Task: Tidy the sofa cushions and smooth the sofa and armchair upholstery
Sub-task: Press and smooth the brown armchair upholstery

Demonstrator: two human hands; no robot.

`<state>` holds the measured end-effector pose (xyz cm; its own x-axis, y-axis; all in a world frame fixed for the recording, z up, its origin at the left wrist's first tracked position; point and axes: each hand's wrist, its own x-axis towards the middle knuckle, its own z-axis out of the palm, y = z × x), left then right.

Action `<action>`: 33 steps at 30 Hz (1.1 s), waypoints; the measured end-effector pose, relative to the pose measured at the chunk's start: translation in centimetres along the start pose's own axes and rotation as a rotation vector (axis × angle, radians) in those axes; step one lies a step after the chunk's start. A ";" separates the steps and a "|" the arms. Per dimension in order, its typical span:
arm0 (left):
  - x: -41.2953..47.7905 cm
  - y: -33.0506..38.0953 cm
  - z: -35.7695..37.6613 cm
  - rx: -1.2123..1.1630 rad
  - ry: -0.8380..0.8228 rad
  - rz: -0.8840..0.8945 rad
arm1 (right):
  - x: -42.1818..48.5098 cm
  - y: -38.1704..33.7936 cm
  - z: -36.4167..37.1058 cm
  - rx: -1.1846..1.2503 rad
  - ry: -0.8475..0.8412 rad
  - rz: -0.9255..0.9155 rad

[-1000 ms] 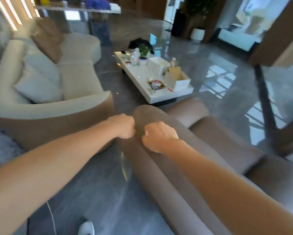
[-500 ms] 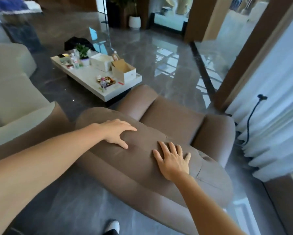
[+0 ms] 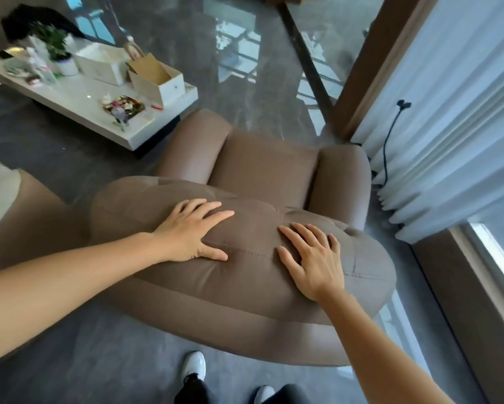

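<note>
A brown armchair point(image 3: 262, 167) fills the middle of the view, seen from behind its padded backrest. My left hand point(image 3: 192, 231) lies flat on the top of the backrest, left of centre, fingers spread. My right hand point(image 3: 312, 258) rests flat on the same top cushion to the right, fingers apart. Neither hand holds anything. A corner of the sofa point(image 3: 14, 211), cream on top with a brown side, shows at the left edge; its cushions are out of view.
A white coffee table point(image 3: 78, 103) stands beyond the armchair at upper left with boxes, a potted plant and small items. White curtains point(image 3: 449, 126) and a black cable point(image 3: 387, 141) hang to the right. My shoes point(image 3: 193, 365) stand on the grey floor behind the chair.
My fists on the backrest edge have opened into flat palms on the backrest top, and both hands have slid right. The view has swung right and down, away from the sofa.
</note>
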<state>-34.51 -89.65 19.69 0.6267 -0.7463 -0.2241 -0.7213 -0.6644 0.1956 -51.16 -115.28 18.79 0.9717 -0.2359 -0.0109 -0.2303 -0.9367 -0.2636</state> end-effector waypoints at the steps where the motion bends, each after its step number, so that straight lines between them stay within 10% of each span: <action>1: -0.6 -0.2 -0.1 -0.002 0.031 -0.026 | 0.5 -0.7 0.1 0.009 0.003 -0.027; 27: 13.1 30.4 3.2 -0.021 0.218 -0.294 | 7.5 26.0 -6.8 0.082 -0.086 -0.498; 33: 20.0 35.7 2.8 -0.084 0.142 -0.182 | 12.1 33.7 -8.7 0.151 -0.044 -0.259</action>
<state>-48.58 -128.17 19.56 0.7834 -0.6082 -0.1280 -0.5694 -0.7849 0.2445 -47.62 -151.99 18.16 0.9992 0.0200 0.0343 0.0322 -0.9146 -0.4031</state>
